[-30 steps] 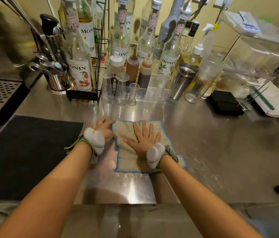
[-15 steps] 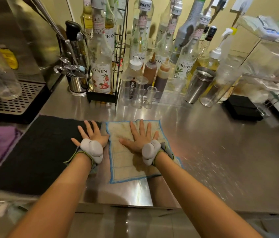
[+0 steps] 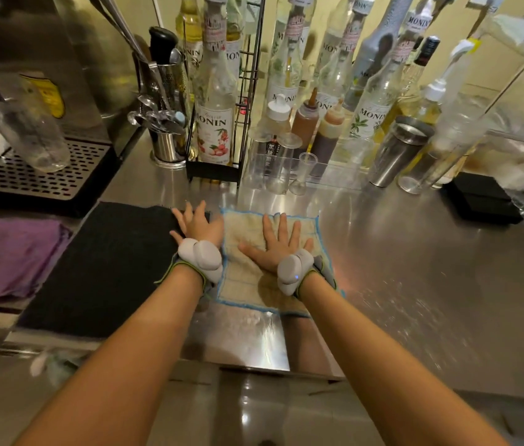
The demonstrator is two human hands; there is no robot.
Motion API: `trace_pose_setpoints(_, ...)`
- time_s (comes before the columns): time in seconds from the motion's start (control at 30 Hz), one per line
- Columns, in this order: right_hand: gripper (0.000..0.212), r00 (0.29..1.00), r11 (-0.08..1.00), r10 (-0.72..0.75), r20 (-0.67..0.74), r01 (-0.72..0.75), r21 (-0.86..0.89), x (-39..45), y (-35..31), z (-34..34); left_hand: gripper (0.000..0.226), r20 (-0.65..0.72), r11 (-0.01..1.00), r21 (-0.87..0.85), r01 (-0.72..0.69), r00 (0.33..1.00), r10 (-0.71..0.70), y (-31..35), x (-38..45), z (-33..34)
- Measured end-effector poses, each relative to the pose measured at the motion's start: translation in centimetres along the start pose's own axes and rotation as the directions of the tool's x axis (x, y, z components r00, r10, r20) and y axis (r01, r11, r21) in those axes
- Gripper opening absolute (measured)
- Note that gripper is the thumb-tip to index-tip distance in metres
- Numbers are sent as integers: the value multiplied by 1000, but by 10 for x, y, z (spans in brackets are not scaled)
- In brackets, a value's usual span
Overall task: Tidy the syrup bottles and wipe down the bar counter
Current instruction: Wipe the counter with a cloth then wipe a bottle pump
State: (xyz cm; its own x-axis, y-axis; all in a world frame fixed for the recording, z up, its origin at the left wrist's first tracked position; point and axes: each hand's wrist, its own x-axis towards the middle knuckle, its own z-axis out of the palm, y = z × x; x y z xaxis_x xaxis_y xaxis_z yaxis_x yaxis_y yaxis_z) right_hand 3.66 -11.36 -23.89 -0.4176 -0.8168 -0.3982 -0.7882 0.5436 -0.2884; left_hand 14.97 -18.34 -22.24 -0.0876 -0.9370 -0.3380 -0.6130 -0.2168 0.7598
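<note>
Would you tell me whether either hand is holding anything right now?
Nothing is gripped: the right hand presses flat on the cloth, the left hand lies flat beside it.

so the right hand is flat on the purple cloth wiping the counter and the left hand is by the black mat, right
Not quite: the head view shows the right hand flat, fingers spread, on the beige cloth with the blue edge, not the purple one. The purple cloth lies untouched at far left. The rest holds: the cloth is on the steel counter and the left hand is at the black mat.
</note>
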Motion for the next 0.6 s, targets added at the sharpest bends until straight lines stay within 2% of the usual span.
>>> trace_pose_setpoints(0.07, 85, 1000, 1000, 17, -19, -17, 4, -13, 4, 6, 51, -19, 950, -296, -101, 995, 100, 7, -14, 2)
trace_pose_setpoints(0.13, 83, 999, 999, 33, -41, -33, 10, -21, 7, 14, 50, 40, 916, -389, -95, 992, 120, 15, -24, 7)
trace_pose_setpoints(0.23, 81, 996, 998, 54, -71, -54, 12, -40, 11, 24, 44, 217, 896, -445, 9, 971, 98, 15, -41, 20)
trace_pose_setpoints(0.37, 83, 999, 998, 53, 6, -53, -15, -51, 21, 26, 48, 334, 964, -267, 8, 939, 85, 2, -55, 41)
trace_pose_setpoints(0.5, 86, 998, 998, 55, 42, -54, -19, -49, 35, 16, 59, 447, 988, -39, -148, 882, 149, 6, -60, 56)
trace_pose_setpoints(0.6, 86, 997, 997, 76, 12, -76, -4, -41, 43, 10, 62, 509, 922, 235, -307, 847, 152, 16, -59, 66)
